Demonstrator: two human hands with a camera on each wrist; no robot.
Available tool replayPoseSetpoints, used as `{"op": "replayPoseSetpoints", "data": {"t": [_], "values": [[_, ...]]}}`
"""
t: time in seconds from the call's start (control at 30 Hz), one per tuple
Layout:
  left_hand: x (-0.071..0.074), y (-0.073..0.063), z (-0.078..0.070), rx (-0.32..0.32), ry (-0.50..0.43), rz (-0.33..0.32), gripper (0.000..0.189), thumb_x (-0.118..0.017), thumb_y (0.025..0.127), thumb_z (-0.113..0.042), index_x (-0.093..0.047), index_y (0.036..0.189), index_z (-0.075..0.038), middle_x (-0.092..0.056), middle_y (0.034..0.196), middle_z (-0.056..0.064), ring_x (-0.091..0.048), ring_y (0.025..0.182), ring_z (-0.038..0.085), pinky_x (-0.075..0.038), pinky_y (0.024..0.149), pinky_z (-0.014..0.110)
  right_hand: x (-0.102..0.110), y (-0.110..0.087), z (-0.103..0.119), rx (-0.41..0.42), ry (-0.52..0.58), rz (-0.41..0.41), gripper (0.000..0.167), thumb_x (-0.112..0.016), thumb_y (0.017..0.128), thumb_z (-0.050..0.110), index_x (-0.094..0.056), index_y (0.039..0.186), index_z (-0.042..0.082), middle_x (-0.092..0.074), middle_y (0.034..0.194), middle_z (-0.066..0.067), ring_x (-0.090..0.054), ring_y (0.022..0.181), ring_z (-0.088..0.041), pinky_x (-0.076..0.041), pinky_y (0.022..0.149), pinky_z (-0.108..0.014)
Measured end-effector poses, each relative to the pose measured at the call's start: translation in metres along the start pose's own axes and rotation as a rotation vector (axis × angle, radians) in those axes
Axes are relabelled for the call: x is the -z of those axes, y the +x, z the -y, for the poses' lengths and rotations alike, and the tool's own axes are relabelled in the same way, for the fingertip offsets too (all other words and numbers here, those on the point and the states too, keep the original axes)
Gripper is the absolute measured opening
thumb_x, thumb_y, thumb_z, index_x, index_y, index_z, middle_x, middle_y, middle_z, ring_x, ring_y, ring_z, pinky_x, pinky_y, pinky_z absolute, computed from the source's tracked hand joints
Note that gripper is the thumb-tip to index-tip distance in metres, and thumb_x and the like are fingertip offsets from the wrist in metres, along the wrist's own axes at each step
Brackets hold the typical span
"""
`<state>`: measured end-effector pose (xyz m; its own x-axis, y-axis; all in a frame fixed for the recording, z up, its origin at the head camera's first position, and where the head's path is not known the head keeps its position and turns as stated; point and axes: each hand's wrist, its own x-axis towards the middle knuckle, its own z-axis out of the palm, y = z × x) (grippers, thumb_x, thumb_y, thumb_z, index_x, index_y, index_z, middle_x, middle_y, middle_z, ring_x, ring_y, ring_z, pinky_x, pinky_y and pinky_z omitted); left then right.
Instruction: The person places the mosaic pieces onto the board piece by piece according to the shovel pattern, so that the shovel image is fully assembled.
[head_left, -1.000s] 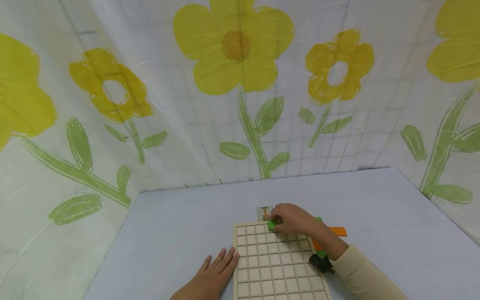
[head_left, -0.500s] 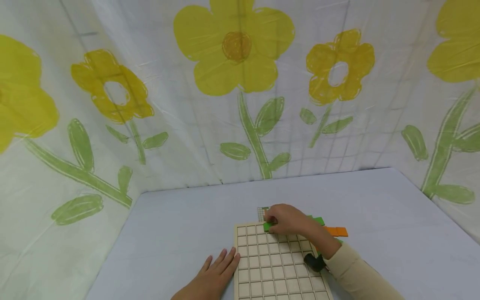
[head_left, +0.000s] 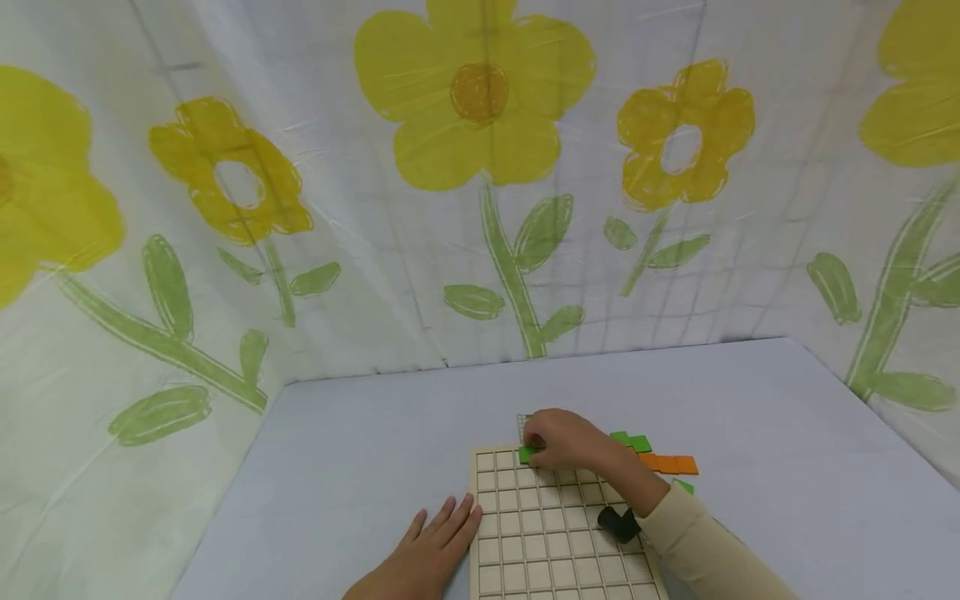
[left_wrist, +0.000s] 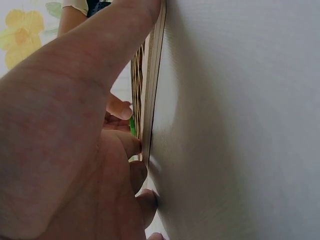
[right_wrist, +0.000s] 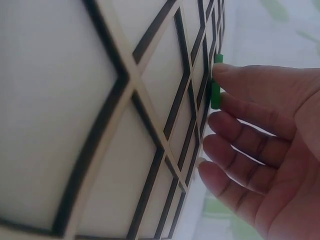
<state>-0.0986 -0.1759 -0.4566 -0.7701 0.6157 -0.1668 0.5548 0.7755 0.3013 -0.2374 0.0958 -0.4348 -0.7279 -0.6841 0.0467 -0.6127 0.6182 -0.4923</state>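
A pale wooden grid board [head_left: 531, 522] lies on the table in front of me. At its far edge my right hand [head_left: 566, 437] pinches a green square tile [head_left: 526, 455] over the top row of cells. The right wrist view shows the thumb and index finger on this green tile [right_wrist: 216, 95], close against the grid, the other fingers loosely bent. My left hand [head_left: 431, 546] lies flat on the table, fingers extended, fingertips at the board's left edge. In the left wrist view, its fingers meet the side of the board [left_wrist: 150, 95].
Right of the board lie orange tiles [head_left: 675, 464] and green tiles [head_left: 639, 443], partly behind the right forearm. A small printed grid card [head_left: 522, 427] sits beyond the far edge, mostly covered by the right hand. A black wrist device [head_left: 618, 525] hangs over the board's right side.
My right hand has slid left along the top row with the green tile, covering more of the card and uncovering tiles at the right. The left hand has stayed in place.
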Motion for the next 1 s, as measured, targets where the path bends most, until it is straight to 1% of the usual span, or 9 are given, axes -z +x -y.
{"op": "replayPoseSetpoints", "data": {"t": [0.1, 0.3, 0.53, 0.67, 0.83, 0.93, 1.0], "values": [[-0.001, 0.001, 0.001, 0.003, 0.005, 0.002, 0.114, -0.059, 0.08, -0.08, -0.021, 0.161, -0.011, -0.018, 0.166, 0.01, -0.021, 0.149, 0.036, -0.026, 0.107, 0.068, -0.001, 0.001, 0.0, -0.007, -0.008, 0.006, 0.014, -0.079, 0.084, 0.006, -0.069, 0.079, 0.014, -0.052, 0.071, 0.009, -0.043, 0.067, -0.01, -0.039, 0.061, -0.031], [-0.001, 0.001, 0.0, 0.018, -0.002, 0.011, 0.115, -0.061, 0.078, -0.081, -0.021, 0.161, -0.012, -0.017, 0.166, 0.009, -0.021, 0.149, 0.036, -0.025, 0.108, 0.067, -0.003, 0.005, 0.0, -0.022, 0.004, 0.017, 0.015, -0.079, 0.083, 0.006, -0.07, 0.076, 0.015, -0.054, 0.071, 0.01, -0.045, 0.066, -0.01, -0.041, 0.06, -0.031], [0.001, -0.001, 0.0, -0.002, -0.018, 0.007, 0.113, -0.06, 0.081, -0.079, -0.021, 0.161, -0.011, -0.018, 0.166, 0.01, -0.02, 0.149, 0.035, -0.025, 0.108, 0.067, -0.006, 0.005, 0.005, -0.043, -0.005, 0.021, 0.006, -0.079, 0.085, 0.008, -0.076, 0.088, 0.013, -0.058, 0.077, 0.011, -0.05, 0.068, -0.009, -0.046, 0.062, -0.03], [0.001, -0.002, 0.001, -0.018, -0.03, -0.003, 0.111, -0.059, 0.082, -0.079, -0.021, 0.161, -0.01, -0.018, 0.165, 0.011, -0.02, 0.149, 0.035, -0.025, 0.107, 0.067, -0.007, 0.005, 0.008, -0.045, -0.018, 0.009, 0.007, -0.078, 0.085, 0.006, -0.077, 0.089, 0.011, -0.058, 0.076, 0.01, -0.049, 0.066, -0.01, -0.045, 0.06, -0.03], [0.003, -0.003, -0.001, -0.015, -0.014, 0.0, 0.11, -0.058, 0.083, -0.078, -0.022, 0.161, -0.009, -0.019, 0.165, 0.011, -0.021, 0.149, 0.035, -0.026, 0.107, 0.067, -0.009, 0.002, 0.009, -0.01, -0.054, -0.013, 0.008, -0.077, 0.083, 0.004, -0.077, 0.087, 0.011, -0.055, 0.071, 0.011, -0.045, 0.063, -0.009, -0.042, 0.058, -0.029], [0.004, -0.003, -0.001, -0.017, -0.015, -0.001, 0.11, -0.059, 0.083, -0.077, -0.022, 0.16, -0.008, -0.019, 0.165, 0.012, -0.021, 0.149, 0.035, -0.026, 0.107, 0.067, -0.008, -0.002, 0.01, 0.013, -0.08, -0.03, 0.011, -0.077, 0.082, 0.004, -0.071, 0.078, 0.012, -0.05, 0.066, 0.01, -0.04, 0.062, -0.009, -0.039, 0.059, -0.029], [0.005, -0.003, -0.002, -0.012, -0.022, 0.007, 0.11, -0.061, 0.083, -0.075, -0.022, 0.16, -0.008, -0.019, 0.165, 0.012, -0.02, 0.149, 0.035, -0.026, 0.107, 0.067, -0.006, -0.006, 0.009, 0.015, -0.076, -0.047, 0.015, -0.076, 0.083, 0.003, -0.068, 0.076, 0.014, -0.052, 0.069, 0.01, -0.044, 0.065, -0.007, -0.042, 0.061, -0.029]]}}
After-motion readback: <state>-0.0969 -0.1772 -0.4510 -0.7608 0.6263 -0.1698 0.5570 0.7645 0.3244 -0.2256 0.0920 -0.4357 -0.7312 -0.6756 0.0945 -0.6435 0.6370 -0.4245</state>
